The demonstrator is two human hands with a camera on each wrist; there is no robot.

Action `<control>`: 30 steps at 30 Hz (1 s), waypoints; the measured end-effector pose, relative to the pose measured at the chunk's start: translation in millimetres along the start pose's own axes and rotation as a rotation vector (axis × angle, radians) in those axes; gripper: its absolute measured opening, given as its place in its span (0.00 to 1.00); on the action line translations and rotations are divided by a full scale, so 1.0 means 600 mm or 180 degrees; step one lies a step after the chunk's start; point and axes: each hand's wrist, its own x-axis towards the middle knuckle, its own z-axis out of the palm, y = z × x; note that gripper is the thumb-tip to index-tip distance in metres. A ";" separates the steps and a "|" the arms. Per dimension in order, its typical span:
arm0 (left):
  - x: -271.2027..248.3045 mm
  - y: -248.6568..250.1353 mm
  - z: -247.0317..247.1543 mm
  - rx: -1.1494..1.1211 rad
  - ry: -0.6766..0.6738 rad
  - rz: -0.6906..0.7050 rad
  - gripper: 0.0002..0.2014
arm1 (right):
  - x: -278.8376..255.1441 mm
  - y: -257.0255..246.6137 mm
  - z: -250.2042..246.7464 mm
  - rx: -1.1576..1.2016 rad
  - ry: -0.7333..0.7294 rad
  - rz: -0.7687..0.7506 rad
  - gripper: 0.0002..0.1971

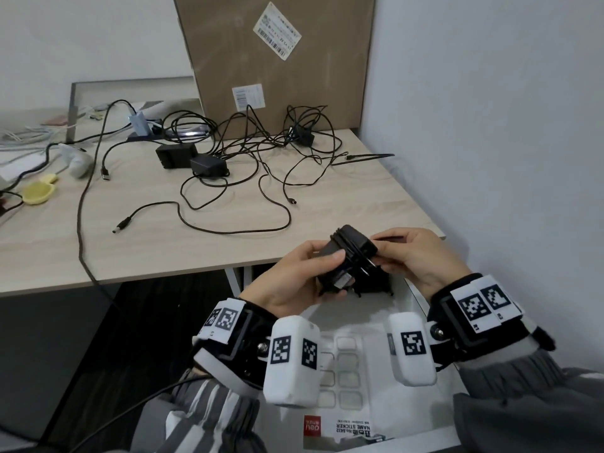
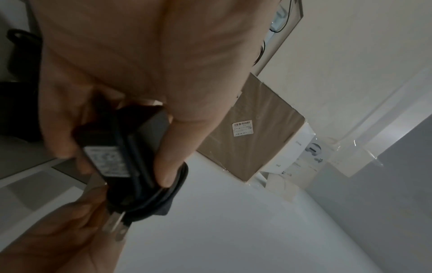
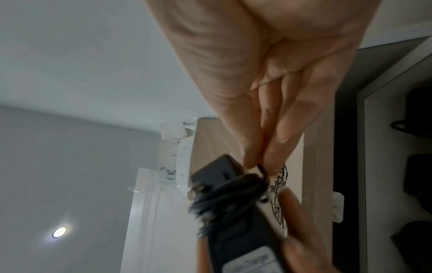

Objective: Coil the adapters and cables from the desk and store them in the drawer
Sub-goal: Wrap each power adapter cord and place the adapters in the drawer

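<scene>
L hand grips adapter w/ wound cable | R hand pinches cable end | above drawer

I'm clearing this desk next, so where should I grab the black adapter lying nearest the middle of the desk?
Grip the adapter across its block-shaped body, coming from above with fingers on its two long sides. It lies flat on the desk, and another adapter sits close behind it. Its cable trails loose toward you, so pulling that would probably drag the tangle.
</scene>
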 end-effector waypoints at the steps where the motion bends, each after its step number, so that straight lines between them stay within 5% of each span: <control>1: 0.001 -0.005 0.002 0.0067 -0.0124 -0.0078 0.20 | 0.000 0.002 0.000 0.0045 0.0001 0.0007 0.04; 11: 0.008 -0.035 0.013 0.0303 -0.0084 -0.0019 0.08 | -0.017 0.004 0.008 -0.0080 -0.0647 0.0300 0.13; 19: 0.015 -0.042 0.014 0.0091 0.0257 -0.0041 0.21 | -0.023 0.010 0.011 -0.0081 -0.0709 0.0268 0.15; 23: 0.018 -0.042 0.010 0.0056 0.0373 0.0016 0.18 | -0.022 0.010 0.006 -0.0262 -0.0761 0.0321 0.15; 26: 0.020 -0.048 0.010 0.0146 0.0441 -0.0032 0.10 | -0.019 0.003 -0.009 -0.0409 -0.0372 0.0318 0.10; 30: 0.024 -0.071 0.021 0.0468 0.0376 -0.0643 0.10 | -0.022 -0.020 -0.047 -0.0036 0.0411 0.0012 0.04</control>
